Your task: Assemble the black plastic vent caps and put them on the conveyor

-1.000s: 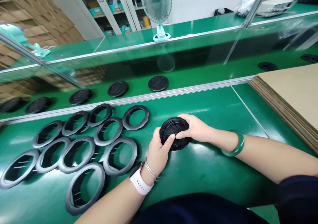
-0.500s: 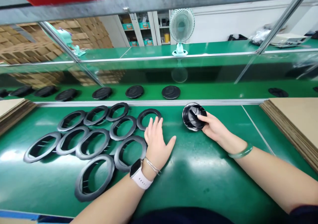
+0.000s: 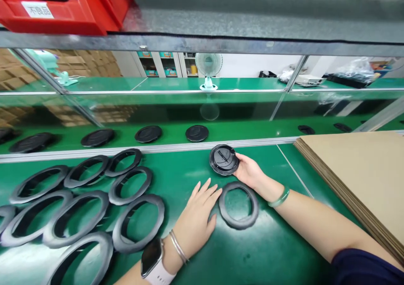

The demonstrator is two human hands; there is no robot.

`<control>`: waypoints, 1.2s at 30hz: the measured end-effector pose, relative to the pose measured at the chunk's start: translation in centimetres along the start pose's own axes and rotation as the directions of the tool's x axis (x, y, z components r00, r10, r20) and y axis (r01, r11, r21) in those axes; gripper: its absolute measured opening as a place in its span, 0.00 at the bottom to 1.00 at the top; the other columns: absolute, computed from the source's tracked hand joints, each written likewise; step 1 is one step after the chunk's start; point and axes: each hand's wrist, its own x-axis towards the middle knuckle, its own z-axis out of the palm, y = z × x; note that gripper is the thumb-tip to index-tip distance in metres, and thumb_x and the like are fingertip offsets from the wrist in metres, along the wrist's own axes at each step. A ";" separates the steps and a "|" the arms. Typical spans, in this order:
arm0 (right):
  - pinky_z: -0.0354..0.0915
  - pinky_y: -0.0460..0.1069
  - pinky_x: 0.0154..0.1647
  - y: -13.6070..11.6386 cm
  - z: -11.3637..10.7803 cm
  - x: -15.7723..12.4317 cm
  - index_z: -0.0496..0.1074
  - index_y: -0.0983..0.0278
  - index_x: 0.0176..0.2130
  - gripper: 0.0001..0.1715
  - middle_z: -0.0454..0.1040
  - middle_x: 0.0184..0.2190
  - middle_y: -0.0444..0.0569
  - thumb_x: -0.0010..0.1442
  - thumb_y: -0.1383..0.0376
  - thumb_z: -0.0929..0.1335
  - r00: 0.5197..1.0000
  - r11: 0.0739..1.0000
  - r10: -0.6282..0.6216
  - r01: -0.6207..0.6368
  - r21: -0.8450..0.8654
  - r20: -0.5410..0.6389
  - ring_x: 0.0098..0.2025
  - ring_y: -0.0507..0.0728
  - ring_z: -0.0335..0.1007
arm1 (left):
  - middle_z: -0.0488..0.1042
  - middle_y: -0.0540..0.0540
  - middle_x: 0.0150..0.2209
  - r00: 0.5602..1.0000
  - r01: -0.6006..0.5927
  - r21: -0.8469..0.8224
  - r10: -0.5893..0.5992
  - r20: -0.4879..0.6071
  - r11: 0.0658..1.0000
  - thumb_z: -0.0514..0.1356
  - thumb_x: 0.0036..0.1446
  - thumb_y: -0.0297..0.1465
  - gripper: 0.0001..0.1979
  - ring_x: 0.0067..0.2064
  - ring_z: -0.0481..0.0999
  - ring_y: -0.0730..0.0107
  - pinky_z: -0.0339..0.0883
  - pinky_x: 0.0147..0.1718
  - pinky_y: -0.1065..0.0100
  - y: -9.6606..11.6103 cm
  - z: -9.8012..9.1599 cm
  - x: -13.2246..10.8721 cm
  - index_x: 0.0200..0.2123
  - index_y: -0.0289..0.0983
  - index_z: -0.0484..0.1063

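A round black plastic disc part [image 3: 223,159] with a ridged face is gripped at its right edge by my right hand [image 3: 249,171], tilted above the green table. Just below it, one dark grey ring [image 3: 239,224] lies flat on the table, apart from the others. My left hand [image 3: 198,211] is beside that ring, fingers stretched out and fingertips at its upper left edge; whether they touch it is hard to tell. To the left, several similar grey rings [image 3: 160,211] lie in loose rows on the table.
Along the green conveyor belt [image 3: 170,135] behind a metal rail lie several black discs [image 3: 197,133]. A stack of cardboard sheets [image 3: 353,158] stands at the right. Overhead, a metal shelf [image 3: 221,19] carries a red bin [image 3: 110,7]. A small fan [image 3: 208,66] stands farther back.
One ring from the group's right end has moved right, below the disc, along with my left hand. My right hand still holds the disc, now turned more face-on. The camera view has shifted.
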 end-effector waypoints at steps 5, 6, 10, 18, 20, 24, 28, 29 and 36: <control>0.74 0.56 0.49 0.2 0.1 0.1 0.72 0.70 0.49 0.16 0.79 0.41 0.56 0.68 0.69 0.60 0.999 0.999 -0.011 0.012 -0.032 0.030 0.47 0.60 0.76 | 0.57 0.42 0.70 0.995 -0.088 -0.069 0.091 0.034 0.994 0.56 0.56 0.16 0.37 0.71 0.53 0.53 0.57 0.65 0.39 0.9 0.6 0.1 0.66 0.47 0.58; 0.74 0.57 0.49 0.3 0.1 0.1 0.72 0.70 0.48 0.15 0.79 0.41 0.56 0.68 0.69 0.60 0.999 0.999 -0.015 0.017 -0.041 0.033 0.47 0.60 0.76 | 0.55 0.43 0.71 0.991 -0.134 -0.083 0.136 0.014 0.987 0.56 0.55 0.15 0.40 0.72 0.51 0.54 0.57 0.65 0.40 1.3 0.8 0.0 0.67 0.49 0.55; 0.73 0.56 0.50 1.1 0.4 0.1 0.74 0.67 0.43 0.10 0.79 0.41 0.54 0.62 0.67 0.67 0.993 0.988 -0.106 0.112 -0.106 0.060 0.48 0.61 0.75 | 0.51 0.44 0.72 0.946 -0.323 -0.143 0.319 -0.055 0.935 0.52 0.55 0.12 0.42 0.73 0.47 0.55 0.55 0.65 0.40 2.6 0.9 -0.3 0.68 0.50 0.53; 0.72 0.58 0.49 2.8 0.8 -0.7 0.75 0.64 0.43 0.20 0.78 0.43 0.54 0.53 0.58 0.77 0.977 0.946 -0.155 0.189 -0.264 0.144 0.47 0.64 0.75 | 0.69 0.47 0.63 0.891 -0.321 -0.475 0.431 0.142 0.819 0.63 0.58 0.24 0.20 0.70 0.57 0.52 0.47 0.69 0.45 2.9 0.1 0.1 0.52 0.46 0.73; 0.71 0.59 0.51 1.3 0.5 0.1 0.75 0.64 0.44 0.22 0.78 0.44 0.54 0.52 0.57 0.77 0.965 0.921 -0.228 0.257 -0.293 0.131 0.50 0.64 0.74 | 0.74 0.46 0.59 0.937 -0.194 -0.581 0.324 0.129 0.791 0.62 0.62 0.30 0.12 0.66 0.64 0.54 0.55 0.67 0.52 2.7 0.3 0.1 0.48 0.45 0.75; 0.63 0.60 0.61 -4.3 -0.6 3.5 0.72 0.60 0.53 0.25 0.74 0.54 0.51 0.58 0.54 0.72 0.786 0.564 -0.581 0.576 -0.592 0.211 0.57 0.62 0.68 | 0.82 0.43 0.43 0.980 0.201 -0.779 -0.117 0.164 0.594 0.55 0.67 0.40 0.12 0.46 0.81 0.58 0.74 0.48 0.62 2.0 0.8 0.4 0.41 0.40 0.74; 0.43 0.62 0.71 -8.3 -2.7 7.4 0.75 0.59 0.50 0.21 0.70 0.58 0.50 0.57 0.61 0.71 0.663 0.030 -0.647 0.515 -0.857 0.376 0.68 0.62 0.52 | 0.80 0.40 0.40 0.910 0.355 -0.903 -0.309 0.275 0.242 0.54 0.64 0.48 0.19 0.38 0.81 0.59 0.77 0.37 0.61 1.5 1.3 0.9 0.43 0.37 0.68; 0.40 0.63 0.72 -8.6 -3.3 8.0 0.77 0.60 0.48 0.20 0.70 0.58 0.51 0.55 0.64 0.73 0.681 0.008 -0.632 0.483 -0.876 0.370 0.70 0.64 0.48 | 0.80 0.40 0.40 0.900 0.367 -0.909 -0.321 0.294 0.196 0.56 0.62 0.48 0.20 0.38 0.80 0.59 0.77 0.36 0.61 1.4 1.4 1.0 0.43 0.37 0.67; 0.42 0.60 0.72 -8.4 -6.5 9.0 0.73 0.60 0.57 0.28 0.62 0.65 0.51 0.56 0.69 0.70 0.722 -0.068 -0.625 0.329 -0.942 0.297 0.71 0.61 0.44 | 0.80 0.41 0.38 0.887 0.368 -0.923 -0.342 0.312 0.112 0.64 0.56 0.41 0.18 0.38 0.79 0.60 0.75 0.37 0.62 1.2 1.8 1.2 0.42 0.37 0.66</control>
